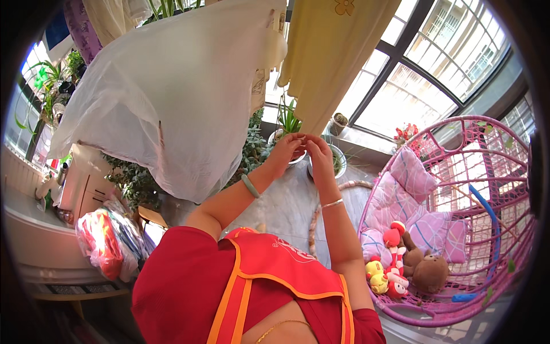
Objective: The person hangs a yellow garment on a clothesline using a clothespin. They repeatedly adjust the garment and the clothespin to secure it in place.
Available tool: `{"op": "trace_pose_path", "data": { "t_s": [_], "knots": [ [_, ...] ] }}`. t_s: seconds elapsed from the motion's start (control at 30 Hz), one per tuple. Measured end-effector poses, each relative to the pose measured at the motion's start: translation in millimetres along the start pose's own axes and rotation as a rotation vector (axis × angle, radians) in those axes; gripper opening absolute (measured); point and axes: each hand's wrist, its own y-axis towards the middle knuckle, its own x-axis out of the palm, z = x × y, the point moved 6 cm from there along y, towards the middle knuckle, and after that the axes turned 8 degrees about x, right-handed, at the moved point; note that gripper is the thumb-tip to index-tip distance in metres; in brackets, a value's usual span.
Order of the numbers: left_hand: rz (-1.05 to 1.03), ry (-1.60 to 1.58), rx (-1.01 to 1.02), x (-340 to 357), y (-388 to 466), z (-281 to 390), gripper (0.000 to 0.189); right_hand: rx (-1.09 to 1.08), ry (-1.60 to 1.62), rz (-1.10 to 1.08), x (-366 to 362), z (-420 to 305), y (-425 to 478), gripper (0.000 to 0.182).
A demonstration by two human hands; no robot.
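My left hand (pixel 285 155) and my right hand (pixel 319 155) meet at the fingertips, in front of the lower end of a yellow curtain (pixel 333 64). Something small and pale shows between the fingers; what it is, and which hand grips it, cannot be made out. A green bangle (pixel 250 186) is on my left wrist and a silver bangle (pixel 332 204) on my right. Behind the hands stand potted plants, one in a white pot (pixel 339 161). Left of them hangs a large translucent white plastic sheet (pixel 172 94).
A pink woven hanging chair (pixel 447 320) with cushions (pixel 397 195) and plush toys (pixel 429 273) stands at the right. Leafy plants (pixel 135 180) are under the sheet. Bagged items (pixel 105 243) lie at the left. A curved tube (pixel 313 228) rests on the floor by my right arm.
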Motion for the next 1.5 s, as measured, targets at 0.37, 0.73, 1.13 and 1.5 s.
{"op": "trace_pose_path", "data": {
  "t_s": [0.37,0.73,1.13,1.5],
  "knots": [
    [0.383,-0.056,0.202,-88,110,31,0.034,0.106,-0.259,-0.003,69,-1,165,0.030],
    [0.681,0.331,0.352,-146,221,7,0.045,0.021,-0.632,0.038,56,38,354,0.051],
    [0.868,1.040,0.319,-187,342,-24,0.053,0.207,-0.553,-0.149,-19,57,412,0.041],
    [0.714,0.287,0.213,-181,294,-24,0.016,0.312,-0.374,-0.200,-40,10,357,0.035]
  ]
}}
